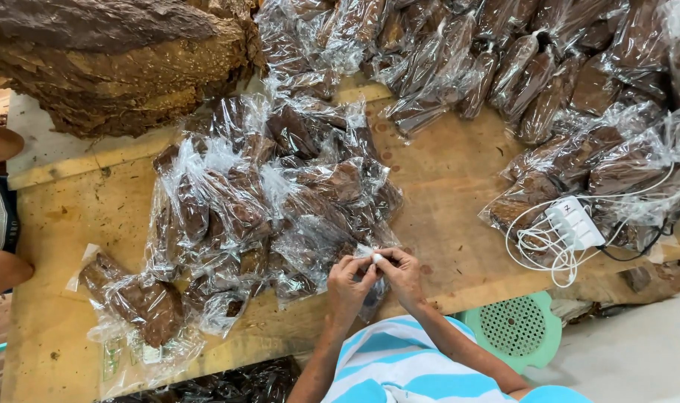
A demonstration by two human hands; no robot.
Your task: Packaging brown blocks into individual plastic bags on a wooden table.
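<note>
Both my hands meet over the near edge of a wooden table (444,186). My left hand (349,282) and my right hand (401,273) pinch the twisted white neck of a clear plastic bag (375,257) between their fingertips. The bag's body hangs below the hands, mostly hidden by them. Just beyond the hands lies a heap of clear bags filled with brown dried leaf (273,194).
A large stack of brown dried leaf (116,60) sits at the back left. More filled bags (504,60) lie along the back and right. A white power strip with coiled white cable (571,224) rests at right. A green perforated stool (515,325) stands below. Another person's arm (0,272) shows at left.
</note>
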